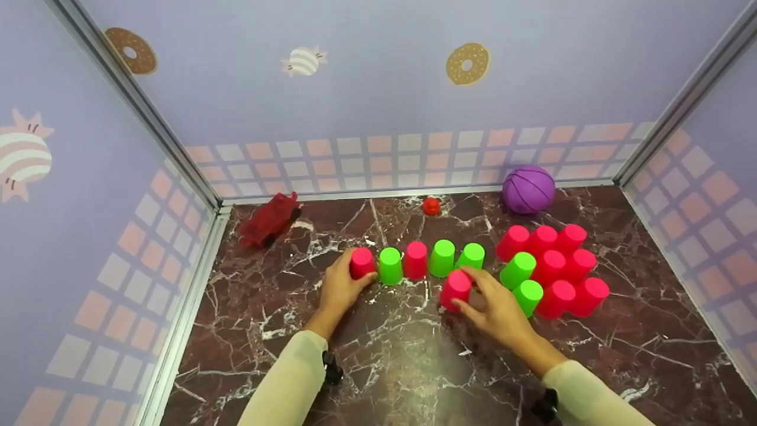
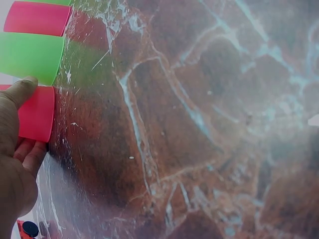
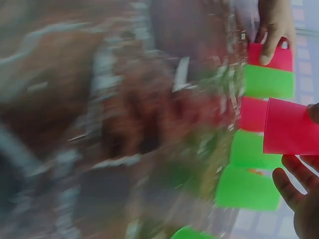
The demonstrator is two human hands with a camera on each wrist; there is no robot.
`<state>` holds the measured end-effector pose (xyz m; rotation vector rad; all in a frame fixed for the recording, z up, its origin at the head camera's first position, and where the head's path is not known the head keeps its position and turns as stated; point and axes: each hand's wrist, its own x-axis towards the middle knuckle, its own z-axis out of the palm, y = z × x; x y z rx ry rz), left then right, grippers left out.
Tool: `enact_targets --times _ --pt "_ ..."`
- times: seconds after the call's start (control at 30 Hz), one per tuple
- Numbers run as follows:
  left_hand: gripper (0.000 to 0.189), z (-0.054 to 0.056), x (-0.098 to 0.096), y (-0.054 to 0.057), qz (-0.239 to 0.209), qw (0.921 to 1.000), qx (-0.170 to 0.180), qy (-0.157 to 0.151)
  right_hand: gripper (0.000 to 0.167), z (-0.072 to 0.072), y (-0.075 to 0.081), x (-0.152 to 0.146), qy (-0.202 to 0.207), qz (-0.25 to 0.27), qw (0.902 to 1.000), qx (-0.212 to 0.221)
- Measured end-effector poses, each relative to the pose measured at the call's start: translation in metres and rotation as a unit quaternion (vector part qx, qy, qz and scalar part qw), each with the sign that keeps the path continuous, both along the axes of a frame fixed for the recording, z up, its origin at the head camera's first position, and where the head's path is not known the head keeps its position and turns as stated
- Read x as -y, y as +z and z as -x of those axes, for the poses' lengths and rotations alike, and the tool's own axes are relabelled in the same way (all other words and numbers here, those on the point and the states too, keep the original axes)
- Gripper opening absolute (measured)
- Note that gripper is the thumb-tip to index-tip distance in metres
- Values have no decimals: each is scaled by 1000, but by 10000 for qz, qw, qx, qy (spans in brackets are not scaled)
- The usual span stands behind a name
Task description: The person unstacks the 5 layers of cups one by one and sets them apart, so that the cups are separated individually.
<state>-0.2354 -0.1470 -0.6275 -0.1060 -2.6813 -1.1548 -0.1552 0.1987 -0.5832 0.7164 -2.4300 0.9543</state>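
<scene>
At the left end of a row of upside-down cups, my left hand [image 1: 340, 289] grips a pink cup [image 1: 362, 261], thumb on one side and fingers on the other. Beside it stand a green cup [image 1: 390, 266], a pink cup [image 1: 416, 260], and two green cups [image 1: 442, 258] further right. My right hand [image 1: 502, 312] holds another pink cup [image 1: 455, 290] between thumb and fingers, in front of the row's right end. In the right wrist view this held pink cup [image 3: 291, 128] overlaps the row, and its rim sits off the floor line of the other cups.
Right of my right hand, several pink cups [image 1: 550, 266] and two green cups [image 1: 518, 270] stand grouped upside down. Behind them is a purple ball [image 1: 528, 189]. A small red toy [image 1: 431, 206] and a red toy vehicle [image 1: 269, 222] lie toward the back wall. Patterned panels enclose the marbled surface.
</scene>
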Motion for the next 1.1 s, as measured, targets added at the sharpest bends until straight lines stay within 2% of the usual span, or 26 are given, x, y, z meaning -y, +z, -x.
enact_targets --times 0.17,0.27,0.43,0.8,1.1 --pt "67 -1 0 -1 8 10000 -18 36 74 -24 -11 -25 -155 -161 9997 24" --pt "66 -2 0 -2 15 10000 -54 37 75 -38 -15 -39 -383 -386 9985 29" --pt "67 -1 0 -2 62 9999 -145 -16 76 -55 -21 -59 -646 -407 9969 180" --pt "66 0 -1 0 59 9999 -99 -31 73 -72 -30 -98 -714 -236 9971 87" --pt "67 -1 -1 0 9 9999 -121 -12 71 -75 -34 -110 -916 -249 9951 282"
